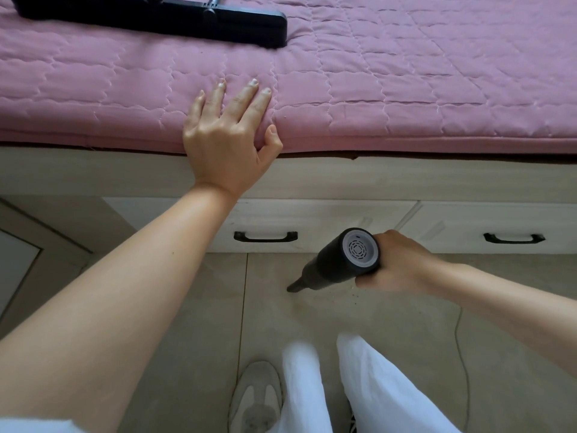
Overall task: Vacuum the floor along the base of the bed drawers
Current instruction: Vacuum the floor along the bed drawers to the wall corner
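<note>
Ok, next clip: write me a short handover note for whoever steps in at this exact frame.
Left hand: flat on the pink quilt at the bed edge, bracing.
Right hand: grips the handheld vacuum, nozzle down on the floor tiles just in front of the left drawer.
Done: cannot tell; crumbs lie near the nozzle.
Left: pick those up and run along both drawer bases. A wide floor head lies on the bed.

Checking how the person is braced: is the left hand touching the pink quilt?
Touching. The head view shows the left hand pressed flat on the pink quilt at the bed's edge.
</note>
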